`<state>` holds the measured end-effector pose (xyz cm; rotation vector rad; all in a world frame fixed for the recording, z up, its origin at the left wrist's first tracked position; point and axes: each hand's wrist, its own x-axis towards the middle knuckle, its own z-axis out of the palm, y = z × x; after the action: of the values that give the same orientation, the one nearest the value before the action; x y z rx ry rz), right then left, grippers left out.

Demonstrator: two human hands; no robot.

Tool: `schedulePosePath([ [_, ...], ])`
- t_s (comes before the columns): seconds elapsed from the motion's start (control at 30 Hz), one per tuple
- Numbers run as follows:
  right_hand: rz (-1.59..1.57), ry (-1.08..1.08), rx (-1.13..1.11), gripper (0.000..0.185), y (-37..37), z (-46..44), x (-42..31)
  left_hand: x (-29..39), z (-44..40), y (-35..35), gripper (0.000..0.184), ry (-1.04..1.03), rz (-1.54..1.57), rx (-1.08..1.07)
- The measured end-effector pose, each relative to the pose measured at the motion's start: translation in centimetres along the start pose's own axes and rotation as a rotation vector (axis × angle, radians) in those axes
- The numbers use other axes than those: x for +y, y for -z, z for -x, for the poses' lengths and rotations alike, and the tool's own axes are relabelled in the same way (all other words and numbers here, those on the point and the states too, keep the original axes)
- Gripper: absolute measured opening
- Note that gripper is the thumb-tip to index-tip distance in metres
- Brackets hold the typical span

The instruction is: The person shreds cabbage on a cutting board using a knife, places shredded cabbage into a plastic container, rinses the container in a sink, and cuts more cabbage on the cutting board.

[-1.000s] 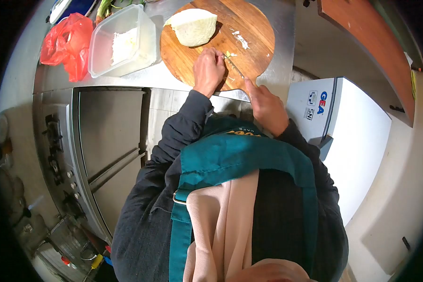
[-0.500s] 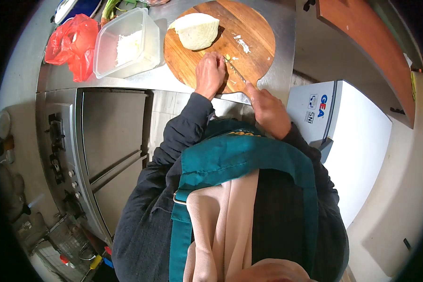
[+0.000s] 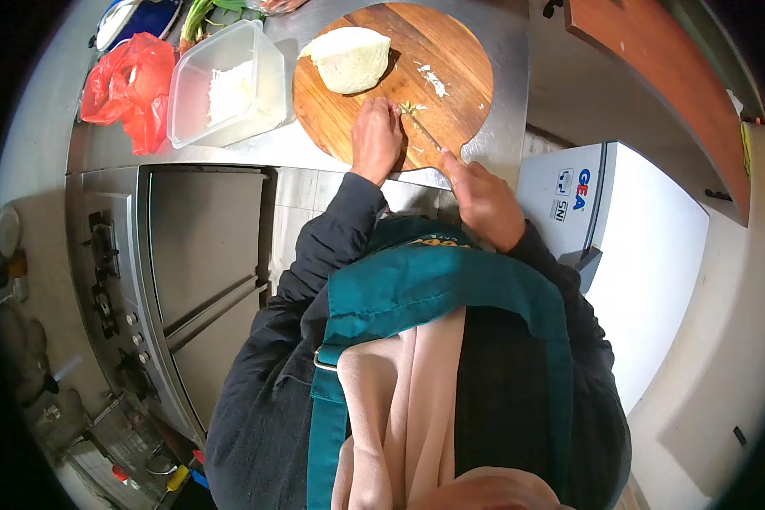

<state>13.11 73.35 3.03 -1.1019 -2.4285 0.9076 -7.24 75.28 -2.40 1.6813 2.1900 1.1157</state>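
On the round wooden cutting board (image 3: 450, 59), my left hand (image 3: 376, 140) presses down with its fingers curled together. Whatever lies under those fingertips is hidden. My right hand (image 3: 487, 204) grips a knife (image 3: 427, 134), whose blade reaches over the board to just right of my left fingertips. Small yellowish-green cut pieces (image 3: 409, 108) lie by the blade's tip. Beyond my left hand sits a large cut chunk of cabbage (image 3: 350, 61). White shreds (image 3: 433, 81) are scattered to the right of it.
Left of the board stands a clear plastic container (image 3: 268, 102) with white shreds (image 3: 229, 92) inside. A red plastic bag (image 3: 132, 93) and green-stalked vegetables (image 3: 197, 21) are further left. The steel counter's edge (image 3: 229, 163) runs along the near side. A white fridge (image 3: 646, 255) stands at the right.
More yellowish-green pieces now show beside the blade tip. My hands have barely moved; the whole view has shifted slightly.
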Motion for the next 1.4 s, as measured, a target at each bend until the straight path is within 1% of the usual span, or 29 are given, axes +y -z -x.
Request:
schedulePosePath([
  [0.1,0.046,-0.002,-0.013,0.045,-1.2,-0.2,0.5,0.1,0.2,-0.2,0.012,-0.038,-0.03,0.045],
  [0.2,0.095,-0.003,0.036,0.046,-1.6,-0.7,0.7,0.3,0.4,-0.1,0.012,-0.054,-0.008,0.048],
  [0.23,0.094,0.006,0.009,0.046,-1.5,-0.9,1.1,0.2,0.3,-0.1,0.012,-0.058,-0.009,0.052],
  [0.3,0.09,0.022,-0.016,0.046,-1.3,-0.9,1.4,-0.1,0.3,0.0,0.012,-0.058,-0.033,0.037],
  [0.47,-0.033,0.054,0.056,0.045,-0.8,0.2,0.5,-0.1,0.4,-0.1,0.011,-0.024,0.005,0.038],
  [0.63,0.035,0.028,0.025,0.045,-2.0,-0.7,1.3,0.2,0.3,0.1,0.01,-0.01,0.015,0.028],
  [0.7,0.056,0.017,0.018,0.045,-1.5,-0.9,1.5,0.3,0.2,0.1,0.009,-0.008,-0.067,-0.003],
  [0.73,-0.026,0.048,0.027,0.044,-0.6,-1.0,1.5,0.1,0.2,0.2,0.009,-0.015,-0.07,0.003],
  [0.77,-0.109,0.079,0.035,0.044,0.1,-1.2,1.3,-0.1,0.6,0.3,0.011,-0.086,-0.038,0.0],
  [0.8,-0.11,0.086,0.044,0.044,0.4,-1.2,1.0,0.1,0.6,0.9,0.014,-0.16,-0.007,-0.003],
  [0.83,-0.124,0.089,0.039,0.043,0.6,-1.0,0.7,0.2,0.4,1.4,0.014,-0.167,-0.01,-0.002],
  [0.9,-0.143,0.085,0.038,0.042,0.5,-0.6,0.4,0.6,0.2,3.2,0.018,-0.06,0.188,0.015],
  [0.93,-0.171,0.046,-0.018,0.04,0.1,-0.7,0.1,0.9,-0.1,4.4,0.017,0.027,0.2,0.012],
  [0.97,-0.199,0.009,-0.073,0.039,-0.2,-0.8,0.0,0.1,-0.6,5.2,0.016,0.0,0.202,0.058],
  [1.0,-0.201,0.013,-0.065,0.039,-0.3,-1.1,0.4,-0.5,-1.1,5.7,0.015,-0.012,0.247,0.094],
  [1.03,-0.27,-0.023,-0.065,0.038,-0.2,-1.5,1.0,-1.1,-1.5,6.2,0.014,-0.023,0.291,0.129],
  [1.07,-0.34,-0.06,-0.065,0.037,-0.1,-1.8,1.5,-1.7,-1.8,6.6,0.015,-0.003,0.305,0.168],
  [1.1,-0.344,-0.059,-0.054,0.037,0.3,-2.2,2.2,-2.3,-2.2,6.9,0.016,0.012,0.32,0.204],
  [1.13,-0.287,-0.082,0.011,0.037,0.7,-2.5,2.8,-2.8,-2.7,7.2,0.022,0.071,0.361,0.239],
  [1.17,-0.23,-0.105,0.074,0.036,0.9,-2.6,3.2,-3.2,-3.0,7.6,0.038,0.055,0.264,0.25],
  [1.23,-0.242,-0.08,0.118,0.036,1.0,-2.4,2.9,-5.3,-4.4,6.7,0.066,0.07,0.293,0.297],
  [1.27,-0.299,0.011,0.111,0.037,0.6,-2.3,2.6,-6.3,-5.1,6.3,0.066,0.062,0.292,0.294],
  [1.3,-0.354,0.104,0.106,0.038,0.4,-2.3,2.5,-6.7,-5.8,6.2,0.078,0.043,0.26,0.21],
  [1.33,-0.354,0.106,0.116,0.038,0.0,-2.3,2.8,-7.1,-6.5,6.2,0.091,0.024,0.227,0.129],
  [1.37,-0.348,0.074,0.082,0.038,-0.4,-2.5,3.2,-7.5,-7.1,6.3,0.091,0.012,0.226,0.13],
  [1.4,-0.344,0.042,0.048,0.038,-0.4,-2.8,3.4,-7.7,-7.8,6.6,0.099,0.051,0.442,0.003],
])
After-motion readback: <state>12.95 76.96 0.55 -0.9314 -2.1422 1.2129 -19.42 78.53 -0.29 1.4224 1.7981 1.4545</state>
